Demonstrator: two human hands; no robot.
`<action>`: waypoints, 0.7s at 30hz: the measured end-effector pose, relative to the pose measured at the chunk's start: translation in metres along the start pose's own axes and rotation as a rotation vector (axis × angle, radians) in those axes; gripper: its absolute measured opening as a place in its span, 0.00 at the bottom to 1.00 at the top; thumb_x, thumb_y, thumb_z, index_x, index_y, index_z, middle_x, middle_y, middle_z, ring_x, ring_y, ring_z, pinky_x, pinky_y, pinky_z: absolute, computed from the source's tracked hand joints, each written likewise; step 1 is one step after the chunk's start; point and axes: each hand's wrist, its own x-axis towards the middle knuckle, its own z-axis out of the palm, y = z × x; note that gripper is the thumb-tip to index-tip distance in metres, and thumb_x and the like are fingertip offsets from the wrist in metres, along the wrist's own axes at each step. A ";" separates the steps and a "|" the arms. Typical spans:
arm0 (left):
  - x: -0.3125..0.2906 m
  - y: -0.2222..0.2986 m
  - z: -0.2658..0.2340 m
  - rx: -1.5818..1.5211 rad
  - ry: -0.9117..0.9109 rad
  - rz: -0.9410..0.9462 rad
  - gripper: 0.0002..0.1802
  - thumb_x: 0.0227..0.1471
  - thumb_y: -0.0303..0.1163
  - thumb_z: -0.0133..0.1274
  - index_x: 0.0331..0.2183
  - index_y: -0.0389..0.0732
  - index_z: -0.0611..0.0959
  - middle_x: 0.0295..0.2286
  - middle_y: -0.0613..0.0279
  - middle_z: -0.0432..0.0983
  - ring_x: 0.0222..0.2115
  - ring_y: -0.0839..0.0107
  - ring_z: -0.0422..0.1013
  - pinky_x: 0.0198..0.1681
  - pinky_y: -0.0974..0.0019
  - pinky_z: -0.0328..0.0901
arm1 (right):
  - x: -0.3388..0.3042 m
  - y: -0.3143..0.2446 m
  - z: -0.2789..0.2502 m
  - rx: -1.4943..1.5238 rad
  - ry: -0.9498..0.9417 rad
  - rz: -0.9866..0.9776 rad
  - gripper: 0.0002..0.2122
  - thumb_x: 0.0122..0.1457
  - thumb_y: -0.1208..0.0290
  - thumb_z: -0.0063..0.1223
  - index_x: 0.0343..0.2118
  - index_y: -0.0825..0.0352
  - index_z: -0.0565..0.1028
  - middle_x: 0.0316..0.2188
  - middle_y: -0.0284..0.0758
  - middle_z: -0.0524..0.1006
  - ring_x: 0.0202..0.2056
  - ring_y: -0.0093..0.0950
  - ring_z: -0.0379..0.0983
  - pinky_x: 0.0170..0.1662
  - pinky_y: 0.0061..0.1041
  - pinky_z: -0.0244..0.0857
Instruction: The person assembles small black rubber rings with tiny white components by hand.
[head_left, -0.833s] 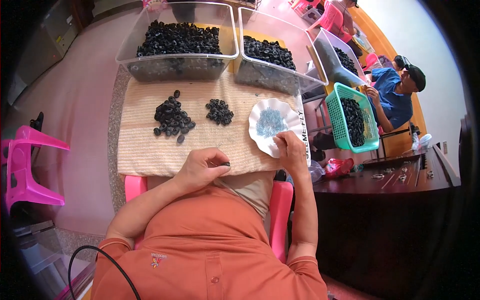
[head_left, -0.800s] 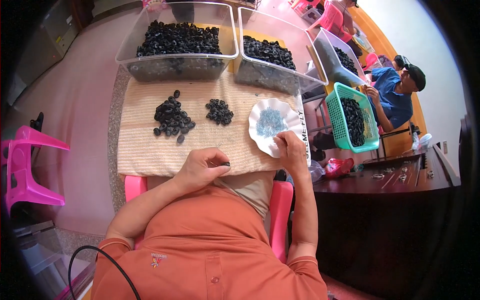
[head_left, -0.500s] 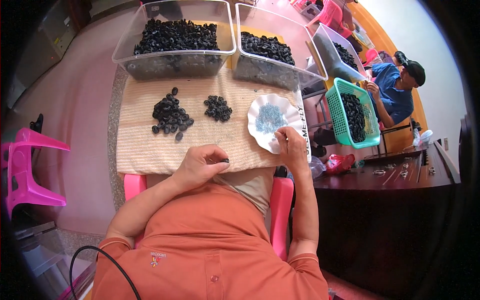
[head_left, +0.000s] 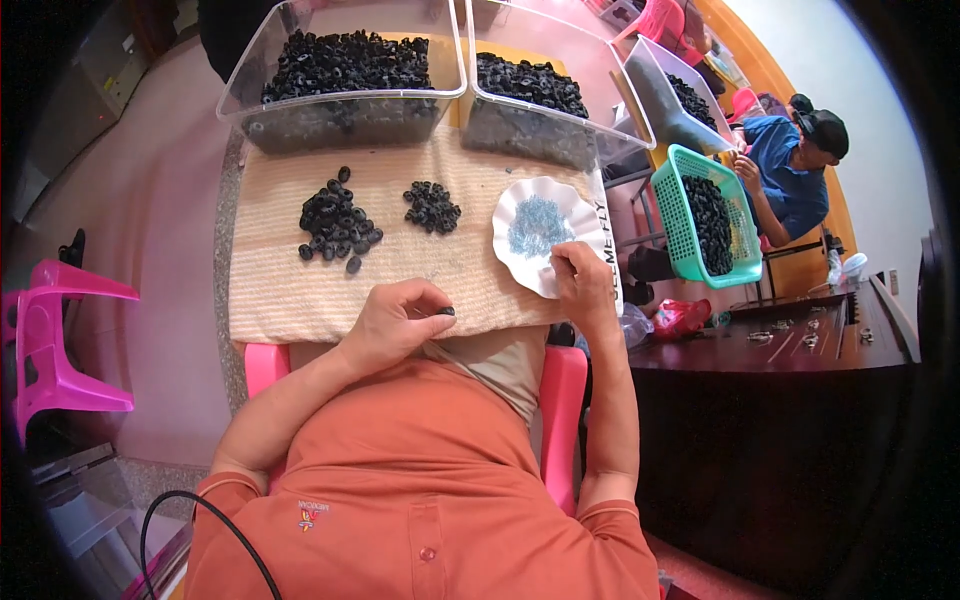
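Near the towel's front edge, my left hand (head_left: pixel 393 322) pinches a small black oval part (head_left: pixel 447 311) between thumb and forefinger. My right hand (head_left: pixel 583 284) is at the lower right of a white scalloped plate (head_left: pixel 512 272), fingertips pressed together over its rim. Whatever those fingertips may hold is too small to make out. Many tiny pale-blue pieces, perhaps little springs (head_left: pixel 540 226), lie heaped on the plate. Left of it on the striped towel (head_left: pixel 268 240) are a heap of black oval parts (head_left: pixel 338 222) and a smaller heap of black ring-like parts (head_left: pixel 432 207).
Two clear bins (head_left: pixel 345 112) (head_left: pixel 530 130) of black parts stand along the far edge. To the right are a green basket (head_left: pixel 665 220) of black parts and a person in blue (head_left: pixel 790 185) working. A dark table (head_left: pixel 720 355) is at right, a pink stool (head_left: pixel 75 340) at left.
The view has shifted slightly, so the table things sit a little higher and further left. My left hand keeps its pinch on the black part; my right fingertips stay together by the plate.
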 end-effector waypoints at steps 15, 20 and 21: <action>0.000 0.004 -0.001 -0.051 0.000 -0.056 0.09 0.55 0.21 0.63 0.39 0.35 0.82 0.32 0.66 0.80 0.32 0.80 0.76 0.36 0.74 0.74 | 0.007 -0.006 -0.009 0.016 -0.123 0.135 0.06 0.54 0.80 0.58 0.35 0.67 0.78 0.35 0.41 0.80 0.36 0.43 0.79 0.39 0.36 0.72; 0.000 0.005 -0.002 -0.048 -0.008 -0.065 0.09 0.54 0.21 0.63 0.39 0.35 0.82 0.31 0.67 0.79 0.32 0.82 0.75 0.35 0.75 0.74 | 0.017 -0.011 -0.008 -0.172 -0.198 0.081 0.08 0.55 0.74 0.60 0.38 0.65 0.79 0.36 0.40 0.80 0.39 0.43 0.78 0.43 0.39 0.71; 0.001 0.005 -0.002 -0.075 -0.004 -0.087 0.09 0.54 0.21 0.63 0.39 0.35 0.82 0.31 0.67 0.79 0.32 0.82 0.75 0.34 0.75 0.74 | 0.019 -0.012 -0.007 -0.170 -0.200 0.081 0.08 0.55 0.74 0.60 0.38 0.65 0.79 0.36 0.40 0.80 0.39 0.43 0.78 0.43 0.39 0.71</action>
